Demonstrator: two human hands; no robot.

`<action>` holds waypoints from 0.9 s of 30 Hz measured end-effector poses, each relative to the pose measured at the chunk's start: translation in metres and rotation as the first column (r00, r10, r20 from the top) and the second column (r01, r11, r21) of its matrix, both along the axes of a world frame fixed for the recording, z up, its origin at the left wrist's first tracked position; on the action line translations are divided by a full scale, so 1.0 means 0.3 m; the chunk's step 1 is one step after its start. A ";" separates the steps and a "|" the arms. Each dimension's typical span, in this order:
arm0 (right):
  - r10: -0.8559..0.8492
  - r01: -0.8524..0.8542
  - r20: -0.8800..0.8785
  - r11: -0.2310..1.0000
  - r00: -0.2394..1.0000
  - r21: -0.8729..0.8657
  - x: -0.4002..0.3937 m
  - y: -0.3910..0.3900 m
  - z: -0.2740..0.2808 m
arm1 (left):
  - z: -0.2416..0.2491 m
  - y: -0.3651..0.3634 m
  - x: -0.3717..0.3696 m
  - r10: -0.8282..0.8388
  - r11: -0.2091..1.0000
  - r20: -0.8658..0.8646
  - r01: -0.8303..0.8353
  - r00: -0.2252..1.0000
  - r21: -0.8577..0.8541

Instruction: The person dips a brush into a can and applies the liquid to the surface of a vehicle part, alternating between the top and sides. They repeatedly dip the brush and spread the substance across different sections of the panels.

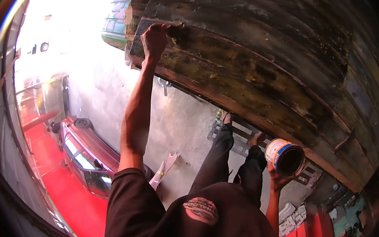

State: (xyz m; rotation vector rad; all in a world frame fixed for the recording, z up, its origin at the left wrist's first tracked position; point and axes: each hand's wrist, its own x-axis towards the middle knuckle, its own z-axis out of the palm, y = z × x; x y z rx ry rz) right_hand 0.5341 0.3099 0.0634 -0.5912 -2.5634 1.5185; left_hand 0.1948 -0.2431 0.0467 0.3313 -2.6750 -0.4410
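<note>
My left hand (155, 37) is raised with the arm stretched out. Its fingers are closed around a small dark tool, perhaps a brush (177, 27), pressed against the dark, weathered planks of a large curved wooden hull (260, 59). My right hand (276, 179) holds an open tin can (286, 156) from below, close to the hull's lower edge. The can has a white, blue and orange label and a dark inside. My legs in black trousers (221, 154) stand on a slatted wooden platform (240, 144).
Far below lies a concrete floor (180, 119) with a dark red car (85, 153) beside a red-painted floor strip (66, 190). A green vehicle (117, 24) shows at the top. Clutter and boxes (295, 217) sit at the lower right.
</note>
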 end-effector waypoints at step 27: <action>0.185 -0.202 0.172 0.976 0.968 0.087 -0.034 -0.302 0.022 | -0.077 0.138 0.354 0.032 0.816 -0.292 0.143 0.956 0.559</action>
